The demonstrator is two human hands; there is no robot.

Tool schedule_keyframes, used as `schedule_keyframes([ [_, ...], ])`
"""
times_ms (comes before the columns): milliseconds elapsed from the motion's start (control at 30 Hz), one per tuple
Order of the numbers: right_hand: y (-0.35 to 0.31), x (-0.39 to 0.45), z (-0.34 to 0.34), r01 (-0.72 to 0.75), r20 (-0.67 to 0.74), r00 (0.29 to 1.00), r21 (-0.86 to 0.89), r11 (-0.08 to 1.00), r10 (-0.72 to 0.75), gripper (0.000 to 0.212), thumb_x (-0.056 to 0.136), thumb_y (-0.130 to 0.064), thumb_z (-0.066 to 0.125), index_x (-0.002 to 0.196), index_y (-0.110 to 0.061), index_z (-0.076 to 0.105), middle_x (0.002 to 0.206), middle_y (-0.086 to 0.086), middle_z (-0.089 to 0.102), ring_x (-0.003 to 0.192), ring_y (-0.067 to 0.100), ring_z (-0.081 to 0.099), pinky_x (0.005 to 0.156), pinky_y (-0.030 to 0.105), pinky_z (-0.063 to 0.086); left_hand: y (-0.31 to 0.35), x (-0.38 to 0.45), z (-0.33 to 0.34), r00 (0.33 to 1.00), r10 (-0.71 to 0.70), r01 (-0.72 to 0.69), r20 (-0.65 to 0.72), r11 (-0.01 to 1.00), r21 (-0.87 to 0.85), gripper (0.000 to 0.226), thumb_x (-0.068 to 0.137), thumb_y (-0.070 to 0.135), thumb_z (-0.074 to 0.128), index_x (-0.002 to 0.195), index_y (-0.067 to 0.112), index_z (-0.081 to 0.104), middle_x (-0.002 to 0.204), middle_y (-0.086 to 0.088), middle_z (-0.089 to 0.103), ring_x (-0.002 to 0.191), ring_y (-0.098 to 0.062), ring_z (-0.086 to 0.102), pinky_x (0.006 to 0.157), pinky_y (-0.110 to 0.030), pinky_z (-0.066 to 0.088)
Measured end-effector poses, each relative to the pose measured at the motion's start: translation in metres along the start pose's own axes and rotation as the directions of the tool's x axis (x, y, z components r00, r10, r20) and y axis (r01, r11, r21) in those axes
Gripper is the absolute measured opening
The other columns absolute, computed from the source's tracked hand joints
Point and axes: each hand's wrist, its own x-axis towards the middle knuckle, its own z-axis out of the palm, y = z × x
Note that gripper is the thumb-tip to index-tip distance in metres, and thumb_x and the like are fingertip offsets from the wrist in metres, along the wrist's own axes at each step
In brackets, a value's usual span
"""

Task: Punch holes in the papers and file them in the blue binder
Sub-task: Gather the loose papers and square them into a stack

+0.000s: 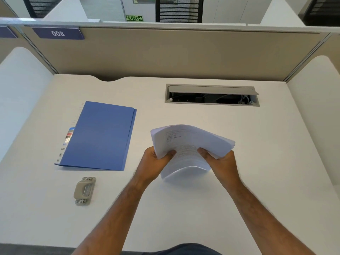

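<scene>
Both hands grasp the papers [191,144]: left hand [156,161] and right hand [220,161], thumbs on top, stack bowed and lifted off the surface [239,199]. Judgement: square the edges by tapping them down before punching, else holes misalign. Hole punch [84,190] sits near-left, blue binder [100,136] closed beyond it. Open room centre and right; cable tray [211,94] well behind.

White cubicle desk [239,181], beige partition [165,52], mesh chair [179,9] beyond.
</scene>
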Motion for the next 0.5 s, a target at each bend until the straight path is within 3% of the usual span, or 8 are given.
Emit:
schedule_keyframes([
  [100,-0.003,-0.001,-0.001,0.032,-0.014,0.999,-0.013,0.999,-0.032,0.044,0.086,-0.018,0.088,0.114,-0.043,0.066,0.104,-0.031,0.076,0.101,-0.004,0.072,0.084,0.014,0.058,0.003,0.0,0.0,0.999,0.032,-0.032,-0.013,0.999,-0.005,0.028,0.096,0.033,0.076,0.113,0.055,0.07,0.107,0.02,0.076,0.102,-0.002,0.071,0.082,-0.028,0.064],
  [200,0.002,-0.003,-0.001,0.014,-0.009,1.0,-0.013,1.0,-0.014,0.041,0.086,-0.021,0.088,0.113,-0.044,0.066,0.105,-0.029,0.076,0.102,-0.003,0.072,0.085,0.018,0.059,0.001,-0.001,0.002,1.0,0.012,-0.012,-0.01,1.0,-0.012,0.033,0.095,0.036,0.077,0.11,0.063,0.068,0.109,0.019,0.075,0.104,-0.003,0.07,0.086,-0.031,0.064],
  [367,0.013,-0.007,0.001,-0.046,0.009,0.999,-0.002,0.999,0.046,0.036,0.088,-0.025,0.086,0.115,-0.04,0.067,0.104,-0.026,0.077,0.101,0.0,0.073,0.079,0.015,0.058,-0.006,-0.002,0.003,0.999,-0.022,0.022,-0.031,0.999,-0.028,0.031,0.094,0.032,0.079,0.122,0.042,0.071,0.109,0.014,0.077,0.106,-0.012,0.072,0.086,-0.029,0.064],
  [500,0.013,-0.007,0.0,-0.058,0.008,0.998,-0.004,0.998,0.058,0.035,0.089,-0.024,0.085,0.118,-0.033,0.069,0.102,-0.027,0.078,0.098,-0.005,0.073,0.077,0.011,0.056,-0.004,-0.002,0.004,0.999,-0.03,0.028,-0.045,0.999,-0.037,0.028,0.094,0.03,0.079,0.119,0.039,0.073,0.107,0.02,0.078,0.101,-0.003,0.072,0.079,-0.02,0.06],
])
